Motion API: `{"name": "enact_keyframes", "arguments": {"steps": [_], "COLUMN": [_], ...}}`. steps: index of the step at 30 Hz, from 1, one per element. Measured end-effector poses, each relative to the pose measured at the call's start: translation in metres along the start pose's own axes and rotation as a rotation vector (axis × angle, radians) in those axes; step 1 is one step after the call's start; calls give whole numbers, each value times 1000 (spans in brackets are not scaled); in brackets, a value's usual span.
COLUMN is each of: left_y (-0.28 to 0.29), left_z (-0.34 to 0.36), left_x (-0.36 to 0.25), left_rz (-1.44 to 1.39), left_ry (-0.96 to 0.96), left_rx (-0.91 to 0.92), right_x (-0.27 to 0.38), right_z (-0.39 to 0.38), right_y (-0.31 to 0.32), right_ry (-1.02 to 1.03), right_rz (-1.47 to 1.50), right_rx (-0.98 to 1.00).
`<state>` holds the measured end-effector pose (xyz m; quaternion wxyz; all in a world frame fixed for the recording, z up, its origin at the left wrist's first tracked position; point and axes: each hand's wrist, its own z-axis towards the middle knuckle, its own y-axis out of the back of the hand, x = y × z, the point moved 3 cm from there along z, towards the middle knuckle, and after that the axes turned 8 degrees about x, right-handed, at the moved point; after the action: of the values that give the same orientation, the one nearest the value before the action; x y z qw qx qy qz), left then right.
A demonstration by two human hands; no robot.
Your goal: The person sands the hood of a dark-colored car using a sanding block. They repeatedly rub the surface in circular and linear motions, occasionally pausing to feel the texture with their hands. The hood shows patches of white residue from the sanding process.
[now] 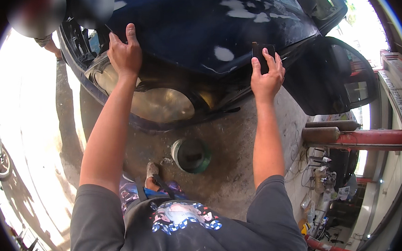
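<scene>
I am looking down over a dark blue car bonnet (184,26), and the work in hand appears to be sanding patched paintwork. My right hand (267,76) is pressing a small dark sanding block (262,53) flat against the bonnet near its right front edge, the grip closed over the block with fingers spread along its top. My left hand (124,52) is holding nothing; it is resting open, palm down, on the bonnet's front edge just above the yellowed headlight (158,101), seemingly bracing me. Judging by how things lie, the job is partway: several whitish patches (223,54) are showing across the bonnet, one just left of the block and more toward the far edge near the windscreen, so I judge that a good deal of surface is still waiting to be worked. On the concrete floor (237,146) below the bumper, a round green-rimmed tub (190,155) is standing near my foot. As for signs, a long white signboard with red edging and dark lettering (397,88) is running along the shop front at the right edge, above a red lift arm (363,137). Small packages and bottles are crowding the floor at lower right, too small to tell apart.
</scene>
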<state>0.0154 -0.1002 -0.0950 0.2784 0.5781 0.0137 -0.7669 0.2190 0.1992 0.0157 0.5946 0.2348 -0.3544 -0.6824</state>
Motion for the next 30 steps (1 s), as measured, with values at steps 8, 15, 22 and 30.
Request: {"name": "enact_keyframes", "arguments": {"steps": [8,15,22,30], "left_y": [-3,1,2,-3], "left_z": [3,0,2,4], "left_x": [4,-4,0,10], "left_rz": [-62,-40,5,31], "left_ry": [9,57,49,92], "left_rx": [54,24,37,52], "right_x": [-10,40,-11,35], "right_z": [-2,-31,-2,-46], "right_y": [-8,-23,-28,-27], "right_ry": [282,90,128,351], "right_rz": [120,1,101,149], "right_rx": [58,6,-1,77]}}
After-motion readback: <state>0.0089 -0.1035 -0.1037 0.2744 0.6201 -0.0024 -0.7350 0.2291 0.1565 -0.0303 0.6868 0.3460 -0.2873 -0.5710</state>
